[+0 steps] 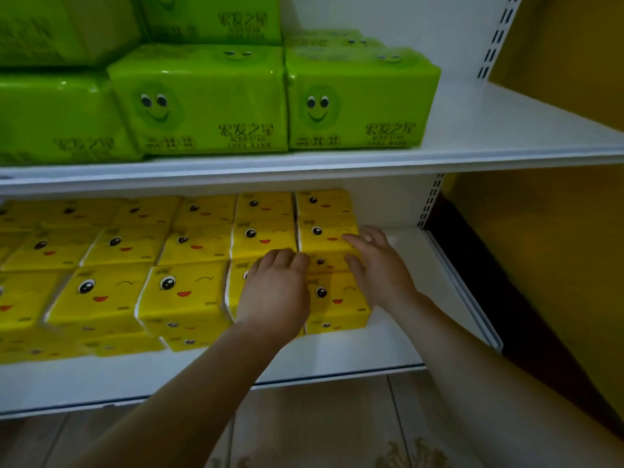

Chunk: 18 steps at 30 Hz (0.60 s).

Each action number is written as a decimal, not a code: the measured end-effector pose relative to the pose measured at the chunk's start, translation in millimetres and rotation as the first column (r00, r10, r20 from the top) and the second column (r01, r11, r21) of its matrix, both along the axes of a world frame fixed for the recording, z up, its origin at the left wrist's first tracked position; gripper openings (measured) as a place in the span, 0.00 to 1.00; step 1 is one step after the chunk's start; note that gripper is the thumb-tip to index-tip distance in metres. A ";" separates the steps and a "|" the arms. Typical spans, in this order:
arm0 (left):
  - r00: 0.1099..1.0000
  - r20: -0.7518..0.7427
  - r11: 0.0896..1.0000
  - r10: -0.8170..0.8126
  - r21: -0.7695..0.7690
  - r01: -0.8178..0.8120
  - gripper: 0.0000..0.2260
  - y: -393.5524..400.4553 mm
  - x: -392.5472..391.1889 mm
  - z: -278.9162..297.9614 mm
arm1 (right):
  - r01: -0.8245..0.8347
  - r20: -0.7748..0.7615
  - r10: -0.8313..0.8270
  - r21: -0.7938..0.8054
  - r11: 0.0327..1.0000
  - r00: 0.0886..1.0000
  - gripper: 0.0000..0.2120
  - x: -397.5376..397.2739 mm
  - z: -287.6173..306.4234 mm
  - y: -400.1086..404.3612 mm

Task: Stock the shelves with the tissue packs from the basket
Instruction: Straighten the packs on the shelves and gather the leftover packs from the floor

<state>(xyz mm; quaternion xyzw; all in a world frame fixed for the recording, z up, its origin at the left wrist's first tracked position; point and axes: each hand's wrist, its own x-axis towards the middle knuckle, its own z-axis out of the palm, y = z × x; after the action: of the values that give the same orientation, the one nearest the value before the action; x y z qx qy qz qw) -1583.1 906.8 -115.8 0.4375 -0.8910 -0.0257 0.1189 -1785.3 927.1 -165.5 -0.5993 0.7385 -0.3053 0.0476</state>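
**Ana:** Head view looks down on the white metal lower shelf (337, 352), where small yellow plastic-wrapped tissue packs with a winking cartoon face (101, 295) lie in rows, stacked. Where are the hands?

**Ben:** Both are at the right end of the rows. The left hand (275, 292) lies palm down on the front yellow pack of the second column from the right (236, 282), fingers bent over its far edge. The right hand (378, 265) rests on the right side of the end stack of yellow packs (334, 298), fingers spread and loosely extended, tips touching a pack farther back.

**Ana:** Is either hand lifting a pack?

**Ben:** I cannot tell; the packs all sit flat against their neighbours.

**Ana:** And above?

**Ben:** The white upper shelf (506, 130) carries larger green plastic-wrapped tissue packs with a smiling face (358, 103), side by side, some stacked. To the right of both rows the shelves show bare white surface, then a yellow wall (557, 248). Wood-look floor planks (320, 427) lie below.
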 end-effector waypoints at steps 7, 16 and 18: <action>0.923 -0.342 0.950 -0.175 0.188 0.250 0.11 67.9 -54.3 -18.0 | 0.132 0.020 -0.135 0.097 0.986 0.991 0.13 -33.5 22.6 106.6; 0.879 -0.172 0.551 -0.444 0.721 0.419 0.15 214.2 -124.7 -98.5 | 0.150 -0.088 -0.204 0.939 0.310 0.975 0.41 -96.0 -44.9 315.4; 0.875 -0.149 0.485 -0.460 0.784 0.388 0.16 237.8 -131.9 -114.3 | 0.086 -0.035 -0.189 0.959 0.269 0.981 0.50 -103.8 -72.5 345.8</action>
<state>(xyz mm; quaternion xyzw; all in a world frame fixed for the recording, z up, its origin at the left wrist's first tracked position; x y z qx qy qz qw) -1715.1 1144.6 -230.0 0.2107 -0.8682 -0.4288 -0.1341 -1889.1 1273.0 -238.0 -0.3711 0.8199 0.1693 0.4018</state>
